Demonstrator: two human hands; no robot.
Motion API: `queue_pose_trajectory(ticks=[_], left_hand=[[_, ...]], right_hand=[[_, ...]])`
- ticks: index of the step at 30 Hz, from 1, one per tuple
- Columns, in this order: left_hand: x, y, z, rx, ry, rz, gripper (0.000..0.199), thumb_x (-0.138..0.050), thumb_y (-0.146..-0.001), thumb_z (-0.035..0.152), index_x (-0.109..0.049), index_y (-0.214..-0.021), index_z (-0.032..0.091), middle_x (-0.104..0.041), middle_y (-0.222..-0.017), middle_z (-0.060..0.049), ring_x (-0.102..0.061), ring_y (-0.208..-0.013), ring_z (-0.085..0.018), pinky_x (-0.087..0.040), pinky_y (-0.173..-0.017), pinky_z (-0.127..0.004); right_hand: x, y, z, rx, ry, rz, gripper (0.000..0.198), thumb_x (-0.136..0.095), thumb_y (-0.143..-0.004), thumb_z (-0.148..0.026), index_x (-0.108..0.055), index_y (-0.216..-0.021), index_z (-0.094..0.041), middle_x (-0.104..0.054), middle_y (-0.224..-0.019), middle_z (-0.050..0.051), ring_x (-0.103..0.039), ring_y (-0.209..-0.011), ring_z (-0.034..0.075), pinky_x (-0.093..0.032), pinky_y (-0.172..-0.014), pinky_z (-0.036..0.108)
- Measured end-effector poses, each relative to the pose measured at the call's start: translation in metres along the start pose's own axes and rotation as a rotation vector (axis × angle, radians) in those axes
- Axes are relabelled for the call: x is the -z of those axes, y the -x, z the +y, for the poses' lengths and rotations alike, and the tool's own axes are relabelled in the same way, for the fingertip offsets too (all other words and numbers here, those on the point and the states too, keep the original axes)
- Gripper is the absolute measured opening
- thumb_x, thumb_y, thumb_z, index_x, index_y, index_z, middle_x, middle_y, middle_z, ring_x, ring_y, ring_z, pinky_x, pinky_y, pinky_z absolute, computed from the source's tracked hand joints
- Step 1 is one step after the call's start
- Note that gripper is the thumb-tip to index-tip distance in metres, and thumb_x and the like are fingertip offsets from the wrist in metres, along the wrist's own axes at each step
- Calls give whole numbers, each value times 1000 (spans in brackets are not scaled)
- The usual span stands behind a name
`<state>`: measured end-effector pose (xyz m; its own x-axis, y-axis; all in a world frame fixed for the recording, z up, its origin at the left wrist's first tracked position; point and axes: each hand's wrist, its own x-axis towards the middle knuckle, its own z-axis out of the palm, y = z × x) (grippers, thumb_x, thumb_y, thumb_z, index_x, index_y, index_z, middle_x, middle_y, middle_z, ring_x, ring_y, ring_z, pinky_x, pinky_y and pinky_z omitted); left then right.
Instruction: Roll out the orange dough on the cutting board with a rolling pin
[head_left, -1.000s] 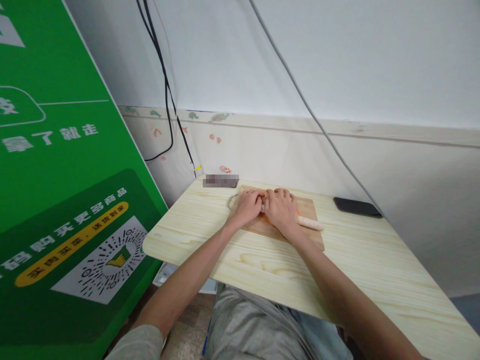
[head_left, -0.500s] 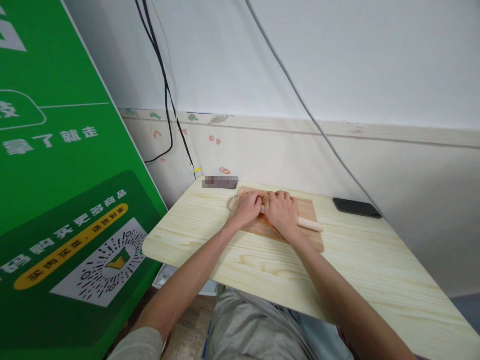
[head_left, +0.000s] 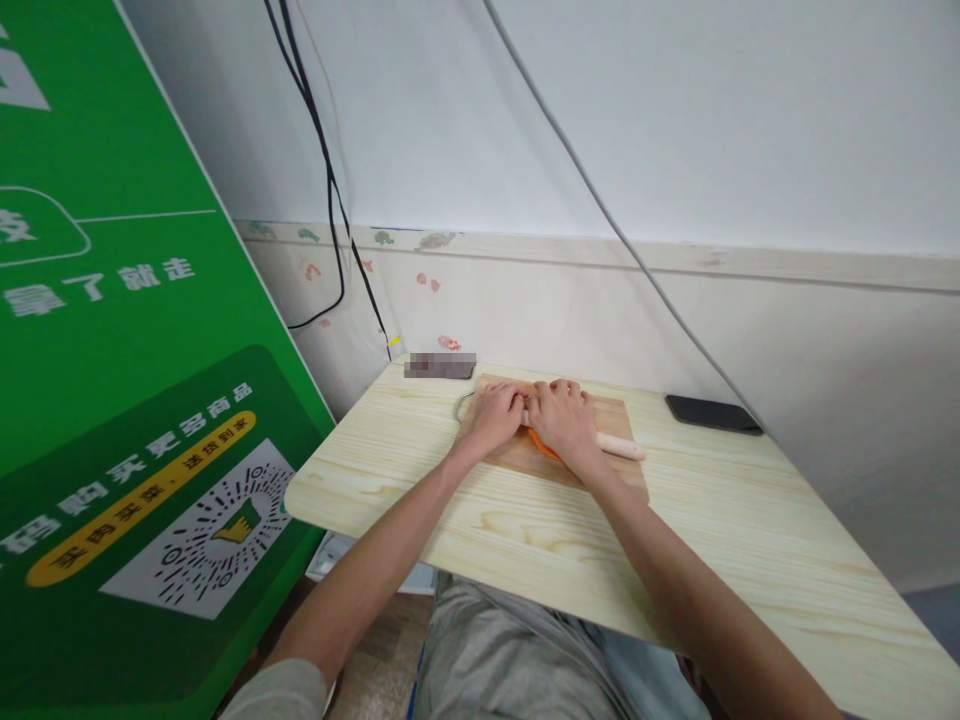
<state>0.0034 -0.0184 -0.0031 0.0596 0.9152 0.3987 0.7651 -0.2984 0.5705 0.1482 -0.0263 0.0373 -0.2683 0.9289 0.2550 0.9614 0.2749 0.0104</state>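
Note:
Side by side, both hands press on a pale wooden rolling pin over a wooden cutting board. My left hand has its fingers curled over the pin's left part. My right hand grips it just to the right, and the pin's end sticks out past that wrist. A thin, flat orange piece lies on the board under the pin and my right hand; most of it is hidden, and what it is made of I cannot tell. A metal ring handle shows at the board's left edge.
The board lies on a light wood-grain table against the wall. A black phone is at the back right, and a blurred-out dark object at the back left. A green banner stands left; cables hang by the wall.
My right hand has shifted very slightly away from me over the rolling pin. More of the orange piece shows below it. My left hand stays almost in place.

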Motion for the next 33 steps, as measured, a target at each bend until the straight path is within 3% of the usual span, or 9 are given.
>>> queue_pose_trajectory(ticks=[8,18,23,28,33], left_hand=[[-2,0,0,20,2,7,30,-52,-99,9,-80,-109,18,-83,-120,-9,-72,-116,-24,-51,-115,-43],[2,0,2,-7,-21,-2,33,-47,-106,15,-79,-105,19,-83,-118,-9,-73,-114,-24,-52,-112,-42],[0,0,0,2,8,2,30,-51,-101,10,-79,-106,20,-83,-119,-8,-72,-115,-23,-51,-115,-41],[-1,0,-3,27,6,-10,29,-54,-97,8,-79,-106,20,-82,-118,-8,-72,-116,-23,-52,-114,-42],[0,0,0,9,5,-6,31,-51,-99,9,-80,-107,19,-83,-119,-8,-72,-116,-24,-51,-114,-43]], right_hand=[[-2,22,-10,21,18,81,44,-33,-112,-32,-72,-129,-20,-71,-138,20,-54,-134,36,-32,-114,51],[-1,-13,4,-10,-17,-52,45,-36,-113,-35,-69,-138,-18,-70,-138,21,-60,-129,37,-44,-102,47],[-2,17,-7,26,11,60,46,-31,-114,-34,-72,-130,-20,-71,-139,20,-56,-133,37,-35,-113,51],[-5,43,-18,13,-4,103,48,-28,-114,-34,-67,-139,-21,-68,-147,18,-48,-144,37,-24,-122,55],[-3,20,-9,-4,-6,35,47,-28,-115,-35,-68,-135,-20,-68,-146,19,-50,-143,37,-31,-118,54]])
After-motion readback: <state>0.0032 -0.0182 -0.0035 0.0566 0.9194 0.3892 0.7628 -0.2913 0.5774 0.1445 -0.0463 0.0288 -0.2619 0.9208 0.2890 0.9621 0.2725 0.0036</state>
